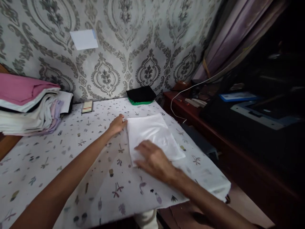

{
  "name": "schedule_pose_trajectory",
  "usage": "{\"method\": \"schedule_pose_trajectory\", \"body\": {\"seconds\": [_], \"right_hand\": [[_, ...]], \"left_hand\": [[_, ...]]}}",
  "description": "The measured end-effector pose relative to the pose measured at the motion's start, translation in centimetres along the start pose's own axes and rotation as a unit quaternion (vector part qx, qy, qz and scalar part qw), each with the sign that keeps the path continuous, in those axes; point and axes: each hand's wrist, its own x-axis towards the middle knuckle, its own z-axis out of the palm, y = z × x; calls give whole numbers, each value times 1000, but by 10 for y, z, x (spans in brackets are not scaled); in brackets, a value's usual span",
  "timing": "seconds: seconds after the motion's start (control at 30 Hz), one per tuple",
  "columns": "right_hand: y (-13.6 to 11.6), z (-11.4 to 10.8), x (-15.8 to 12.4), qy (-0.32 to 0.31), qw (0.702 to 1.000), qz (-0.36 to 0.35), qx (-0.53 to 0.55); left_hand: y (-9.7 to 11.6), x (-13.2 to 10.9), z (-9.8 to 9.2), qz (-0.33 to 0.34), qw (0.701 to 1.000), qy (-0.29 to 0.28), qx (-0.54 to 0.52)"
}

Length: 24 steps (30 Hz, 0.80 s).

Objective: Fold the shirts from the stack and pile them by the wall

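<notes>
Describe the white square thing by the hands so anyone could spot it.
Find the printed white cloth below the patterned grey wallpaper. Near its right edge, by the left hand and right hand, lies a flat, squarish white sheet, perhaps fabric. It's plain and slightly shiny, without the cloth's print.

Plain white on the folded cloth (pixel 152 130), toward the right edge of the tablecloth (pixel 95 187). White ground on the tablecloth, scattered with small motifs in grey, mauve, green and mustard. At its far edge, black over bright green on the folded bundle (pixel 141 95). At its left edge, pink uppermost in the garment stack (pixel 35 106), then white, black, cream and lilac. Beyond, dark damask medallions on pale grey wallpaper (pixel 105 74).
</notes>
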Motion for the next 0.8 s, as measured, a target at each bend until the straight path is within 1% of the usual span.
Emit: {"method": "schedule_pose_trajectory", "body": {"seconds": [0.03,0.1,0.17,0.23,0.33,0.43,0.5,0.57,0.6,0.67,0.73,0.8], "right_hand": [[-13,10,-4,-33,998,-31,-38],[-26,26,-8,-55,991,-58,-110],[-28,37,-10,-53,984,-64,-156],[-24,42,-10,-50,982,-65,-171],[-20,45,-11,-43,986,-47,-154],[-24,46,-9,-27,990,-35,-135],[-25,42,-7,-19,995,-38,-91],[-21,30,-6,7,999,-28,-40],[-16,23,-8,31,999,-10,-30],[0,7,-16,88,992,51,-69],[20,-6,-32,128,970,136,-155],[39,-15,-50,140,938,218,-229]], "left_hand": [[-1,7,1,-7,1000,-4,-1],[0,14,4,-17,1000,-8,-3],[3,17,9,-13,1000,-4,-8],[4,20,14,0,1000,6,-15],[4,23,18,13,1000,21,-14],[5,22,19,24,999,30,4],[9,15,18,36,999,36,19],[15,3,17,64,996,51,43],[18,-6,18,96,992,59,56],[23,-26,23,190,978,57,67],[25,-47,32,281,958,17,52],[24,-66,43,318,947,-39,31]]}}
